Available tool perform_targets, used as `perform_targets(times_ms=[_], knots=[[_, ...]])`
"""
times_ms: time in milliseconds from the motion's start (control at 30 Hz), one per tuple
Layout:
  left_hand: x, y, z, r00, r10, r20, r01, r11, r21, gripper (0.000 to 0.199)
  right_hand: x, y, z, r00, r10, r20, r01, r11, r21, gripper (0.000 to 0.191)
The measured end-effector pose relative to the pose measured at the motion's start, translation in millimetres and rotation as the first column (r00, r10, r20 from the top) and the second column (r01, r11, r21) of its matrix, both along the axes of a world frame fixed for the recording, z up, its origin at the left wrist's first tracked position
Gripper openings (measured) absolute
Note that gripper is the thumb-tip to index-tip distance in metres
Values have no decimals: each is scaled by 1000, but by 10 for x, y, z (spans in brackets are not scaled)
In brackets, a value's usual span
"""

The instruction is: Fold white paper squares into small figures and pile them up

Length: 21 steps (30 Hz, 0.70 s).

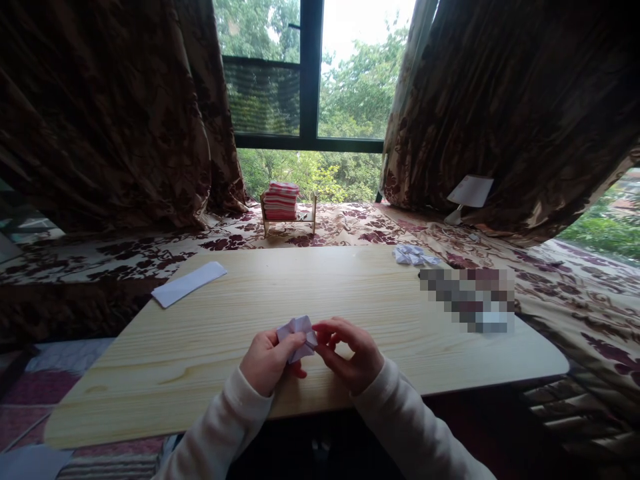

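Observation:
A small piece of folded white paper [296,337] is held above the near part of the wooden table [215,347]. My left hand [267,360] grips it from the left, the thumb lying across its face and a fingertip showing below. At its right edge, my right hand [351,353] has thumb and index finger pinched together on the paper's corner. Several folded white paper pieces [413,255] lie in a cluster at the table's far right. A stack of white paper strips [190,283] rests at the far left of the table.
Behind the table, a small wooden rack [314,217] holds folded red and white cloths [281,201] on a floral cover. A white lamp [470,192] stands at the back right by the curtain. A pixelated patch covers something at the table's right.

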<state>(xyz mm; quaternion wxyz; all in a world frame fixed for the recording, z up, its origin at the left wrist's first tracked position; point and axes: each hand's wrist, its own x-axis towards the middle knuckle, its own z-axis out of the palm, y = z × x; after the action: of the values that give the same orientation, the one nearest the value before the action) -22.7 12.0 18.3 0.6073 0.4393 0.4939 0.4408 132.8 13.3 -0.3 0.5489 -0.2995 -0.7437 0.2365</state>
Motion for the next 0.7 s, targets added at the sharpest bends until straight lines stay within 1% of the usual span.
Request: perform_targets(times_ms=[100, 167, 300, 467, 567, 700], knots=[[1, -5, 6, 997, 27, 71, -27, 1000, 1, 28, 4, 3, -6, 1000, 2, 24, -2, 1000, 6, 28], [6, -17, 22, 995, 40, 87, -39, 999, -9, 30, 7, 3, 0, 999, -8, 46, 7, 1000, 17, 27], [20, -42, 50, 998, 31, 60, -29, 999, -33, 30, 10, -7, 13, 990, -93, 108, 83, 993, 86, 21], [36, -65, 55, 998, 48, 45, -47, 999, -21, 27, 23, -41, 23, 952, -230, 205, 188, 961, 205, 14], [45, -74, 55, 999, 25, 32, -25, 1000, -9, 28, 29, -51, 22, 939, -253, 232, 197, 951, 240, 14], [63, -96, 70, 1000, 17, 19, -17, 1000, 6, 29, 24, -50, 26, 940, -246, 234, 196, 956, 219, 12]])
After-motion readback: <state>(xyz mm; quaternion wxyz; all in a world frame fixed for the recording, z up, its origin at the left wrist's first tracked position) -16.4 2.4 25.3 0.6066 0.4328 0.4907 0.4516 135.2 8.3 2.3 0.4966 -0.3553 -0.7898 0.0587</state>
